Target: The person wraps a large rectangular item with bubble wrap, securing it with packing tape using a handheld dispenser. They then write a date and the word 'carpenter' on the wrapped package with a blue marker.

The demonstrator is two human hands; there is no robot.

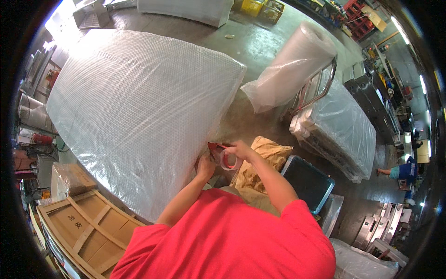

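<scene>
Both arms reach forward, left hand (205, 166) and right hand (239, 149) closed.

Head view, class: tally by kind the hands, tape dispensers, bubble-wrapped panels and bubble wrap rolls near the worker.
Hands: 2, left hand and right hand
Tape dispenser: 1
Bubble-wrapped panel: 1
Bubble wrap roll: 1
Total: 5
</scene>
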